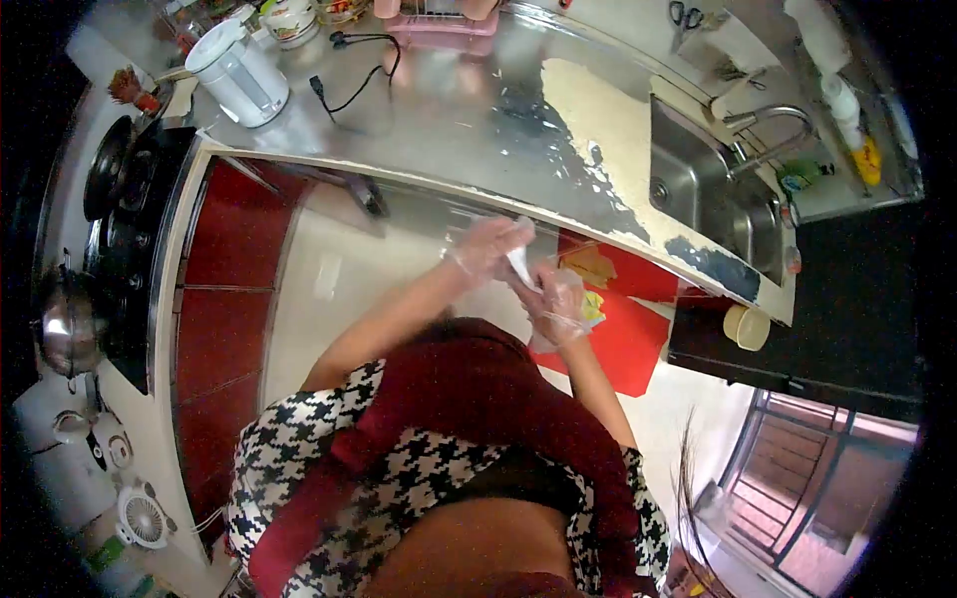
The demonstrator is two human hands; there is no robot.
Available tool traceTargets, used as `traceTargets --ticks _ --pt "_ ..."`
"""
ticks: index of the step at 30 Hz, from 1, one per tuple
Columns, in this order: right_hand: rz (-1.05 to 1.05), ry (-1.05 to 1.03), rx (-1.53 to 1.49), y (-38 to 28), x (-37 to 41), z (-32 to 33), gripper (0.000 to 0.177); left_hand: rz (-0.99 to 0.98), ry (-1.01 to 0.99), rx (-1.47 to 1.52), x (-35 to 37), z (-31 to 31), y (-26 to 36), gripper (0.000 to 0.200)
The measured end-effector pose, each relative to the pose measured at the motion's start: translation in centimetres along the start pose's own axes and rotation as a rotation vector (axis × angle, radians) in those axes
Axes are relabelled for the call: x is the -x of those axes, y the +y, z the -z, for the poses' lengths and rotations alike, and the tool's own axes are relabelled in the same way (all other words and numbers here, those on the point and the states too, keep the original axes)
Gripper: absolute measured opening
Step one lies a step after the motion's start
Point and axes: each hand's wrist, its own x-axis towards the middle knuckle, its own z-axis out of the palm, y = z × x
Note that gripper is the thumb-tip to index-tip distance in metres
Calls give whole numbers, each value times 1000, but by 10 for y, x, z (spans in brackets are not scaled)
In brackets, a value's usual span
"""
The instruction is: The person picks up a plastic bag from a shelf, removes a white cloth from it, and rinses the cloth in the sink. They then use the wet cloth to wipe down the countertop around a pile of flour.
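Both my hands wear thin clear plastic gloves and meet in front of my body, just below the front edge of the counter. My left hand (486,247) is closed at the upper end of a small white item (519,267). Around its lower end, the fingers of my right hand (554,302) are closed too. The item is slim and partly hidden by the fingers, so its kind cannot be made out.
A metal counter (449,140) with a peeling cream patch (588,120) runs ahead. On it stand a white kettle (237,75), a black cord (371,88) and a pink rack (444,38). The sink (688,164) is right, the stove (140,259) left. Red cabinet doors (623,344) hang below.
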Motion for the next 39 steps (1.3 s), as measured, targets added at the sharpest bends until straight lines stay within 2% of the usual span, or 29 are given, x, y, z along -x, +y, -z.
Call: traceTargets --ticks 2,4,5,6,8,9,10,12,13,14,16,17,20,21,25,26,27,28,29,31,34,36,37,39 --pt "-68 -7 -47 11 5 -6 26 53 -25 15 -3 1 -5 35" --pt "-73 73 -167 15 9 -4 29 9 -41 131 2 -11 -5 35" --pt "-135 47 -209 16 7 0 33 -72 -13 -55 -6 -8 -13 33" --pt "-167 48 -207 20 2 2 33 -44 -29 -53 -13 -9 -8 33" --pt "-190 -47 -233 39 -23 9 34 -76 85 -170 -39 -18 14 31" --pt "-173 -109 -215 45 -32 17 35 30 166 145 -50 -28 18 33" --pt "-167 -129 -203 55 -34 18 35 26 174 167 -56 -30 12 33" --pt "-234 83 -648 73 -46 19 37 -123 227 -288 -73 -28 19 30" --pt "-335 81 -721 81 -52 27 35 -141 306 -307 -82 -41 23 36" --pt "-337 84 -722 90 -57 30 35 -140 304 -309 -91 -47 20 36" --pt "-323 60 -861 107 -67 40 35 -255 280 -293 -110 -65 15 37" --pt "-260 12 -669 113 -71 50 30 -267 293 -279 -116 -77 10 37" --pt "-221 3 -609 144 -73 69 23 -236 347 -299 -139 -122 10 38" --pt "-164 32 -504 144 -76 88 17 -225 357 -294 -147 -137 9 38" --pt "-94 50 -505 191 -73 114 14 -231 372 -364 -171 -179 9 36" --pt "-118 51 -673 205 -72 112 11 -231 378 -364 -175 -184 4 36" --pt "-141 50 -844 217 -72 109 9 -171 324 -218 -179 -185 -1 31" --pt "-139 46 -851 229 -72 106 9 -111 270 -75 -183 -185 -6 27" --pt "-114 62 -865 240 -72 102 8 -111 276 -80 -187 -184 -12 27" --pt "-90 79 -888 251 -73 101 7 -57 128 81 -192 -182 -16 15" --pt "-181 88 -886 260 -79 104 7 -51 23 125 -197 -181 -14 18" --pt "-74 38 -880 265 -84 106 7 -22 7 91 -206 -176 -11 21" --pt "-84 39 -881 266 -87 104 7 -1 -14 63 -210 -173 -8 24" --pt "-200 -3 -925 266 -96 102 10 34 -7 85 -215 -171 4 23"
